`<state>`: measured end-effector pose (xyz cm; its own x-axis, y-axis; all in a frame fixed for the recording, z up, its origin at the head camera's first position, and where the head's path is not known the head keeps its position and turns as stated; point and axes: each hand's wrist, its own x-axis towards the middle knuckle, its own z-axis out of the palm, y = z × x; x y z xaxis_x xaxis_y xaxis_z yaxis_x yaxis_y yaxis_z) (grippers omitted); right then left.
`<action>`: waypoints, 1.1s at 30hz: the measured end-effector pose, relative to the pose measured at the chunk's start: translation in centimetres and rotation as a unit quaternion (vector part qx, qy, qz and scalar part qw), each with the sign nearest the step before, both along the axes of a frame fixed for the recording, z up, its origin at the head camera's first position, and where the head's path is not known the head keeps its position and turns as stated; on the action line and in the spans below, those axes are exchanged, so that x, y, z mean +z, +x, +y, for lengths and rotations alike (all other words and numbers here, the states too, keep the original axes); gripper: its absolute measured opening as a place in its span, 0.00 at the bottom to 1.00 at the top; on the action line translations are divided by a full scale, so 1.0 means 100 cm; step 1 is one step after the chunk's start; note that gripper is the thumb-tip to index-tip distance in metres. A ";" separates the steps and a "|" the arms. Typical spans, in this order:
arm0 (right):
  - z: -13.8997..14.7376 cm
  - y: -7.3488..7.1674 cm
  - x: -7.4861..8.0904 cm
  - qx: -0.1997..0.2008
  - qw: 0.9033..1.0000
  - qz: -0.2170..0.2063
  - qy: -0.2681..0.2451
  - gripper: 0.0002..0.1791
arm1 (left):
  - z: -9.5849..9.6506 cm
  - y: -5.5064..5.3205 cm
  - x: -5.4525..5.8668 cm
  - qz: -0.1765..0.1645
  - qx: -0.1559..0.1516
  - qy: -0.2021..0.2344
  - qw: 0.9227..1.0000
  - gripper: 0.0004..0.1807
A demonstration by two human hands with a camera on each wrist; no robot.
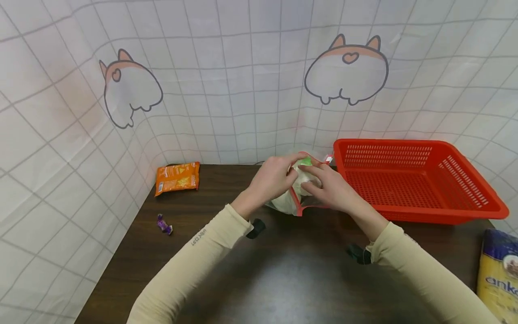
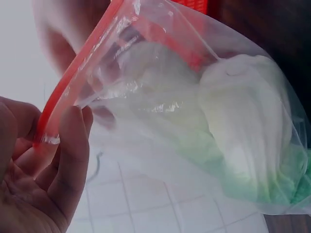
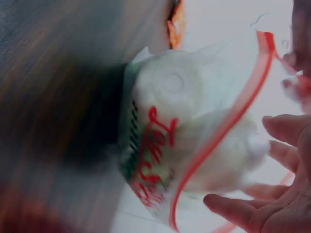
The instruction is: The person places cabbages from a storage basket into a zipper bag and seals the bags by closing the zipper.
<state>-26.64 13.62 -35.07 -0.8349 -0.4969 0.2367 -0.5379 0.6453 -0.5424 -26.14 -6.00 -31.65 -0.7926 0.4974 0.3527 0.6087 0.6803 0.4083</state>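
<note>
A clear zip bag (image 1: 283, 204) with a red zip edge (image 3: 218, 136) is between my hands. Inside it, the left wrist view shows a pale cabbage (image 2: 248, 121) with green leaves and a second cabbage (image 2: 155, 73) nearer the mouth. My left hand (image 1: 273, 175) pinches the bag's red edge between thumb and fingers. At the mouth, my right hand (image 1: 336, 186) has its fingers spread and fairly straight against the nearer cabbage (image 3: 228, 150). Red lettering marks the bag's side in the right wrist view. Part of that cabbage is hidden behind the fingers.
A red plastic basket (image 1: 421, 209) stands just right of the bag. An orange snack packet (image 1: 178, 177) and a purple wrapped candy (image 1: 163, 224) lie at the left of the dark table (image 1: 283, 279). A yellow and blue packet (image 1: 499, 274) sits at the right edge.
</note>
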 end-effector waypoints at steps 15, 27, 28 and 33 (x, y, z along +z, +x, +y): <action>0.042 -0.019 0.010 -0.079 0.918 -0.241 -0.305 0.25 | -0.016 -0.009 0.004 -0.025 0.019 0.051 0.998 0.29; 0.036 -0.028 0.011 -0.019 0.895 -0.280 -0.348 0.19 | -0.035 -0.009 0.008 -0.072 -0.013 0.076 0.994 0.28; 0.037 -0.028 0.013 -0.015 0.889 -0.278 -0.365 0.17 | -0.038 -0.009 0.009 -0.075 -0.010 0.079 0.994 0.28; 0.038 -0.024 0.024 0.001 0.852 -0.256 -0.456 0.13 | -0.053 -0.013 0.010 -0.038 -0.015 0.087 0.995 0.26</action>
<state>-29.08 17.40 -32.70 -0.9444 -0.3022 0.1295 -0.0802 -0.1703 -0.9821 -27.43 -11.33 -30.65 -0.8061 0.4575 0.3753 0.5903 0.5772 0.5642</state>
